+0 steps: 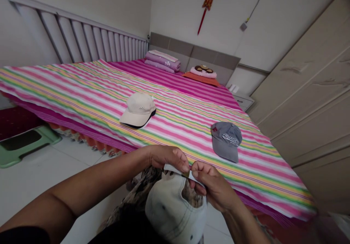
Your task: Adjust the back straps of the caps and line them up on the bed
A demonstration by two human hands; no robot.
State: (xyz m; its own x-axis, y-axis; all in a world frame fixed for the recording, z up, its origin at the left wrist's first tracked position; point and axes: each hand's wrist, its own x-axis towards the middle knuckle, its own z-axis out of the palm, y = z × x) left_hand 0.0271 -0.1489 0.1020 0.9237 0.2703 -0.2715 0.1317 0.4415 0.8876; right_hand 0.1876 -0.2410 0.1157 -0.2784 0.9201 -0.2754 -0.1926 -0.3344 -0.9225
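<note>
A pale cap (175, 207) hangs in front of me, its back opening and strap toward the bed. My left hand (171, 158) pinches the strap beside a small brass-coloured buckle (185, 173). On the other side of the buckle, my right hand (209, 178) grips the strap between thumb and fingers. Farther off on the bed lies a beige cap (140, 105) with a dark brim edge, its brim pointing to the lower left. A grey cap (226, 140) with white lettering rests to the right, brim toward me. Part of the strap is hidden under my fingers.
The bed (177, 120) has a striped cover. Folded purple bedding (163, 61) and a pink-and-orange pile (202, 74) sit near the headboard (197, 54). A green stool (35, 144) stands at left, a wardrobe (308, 91) at right, and a radiator (82, 32) along the left wall.
</note>
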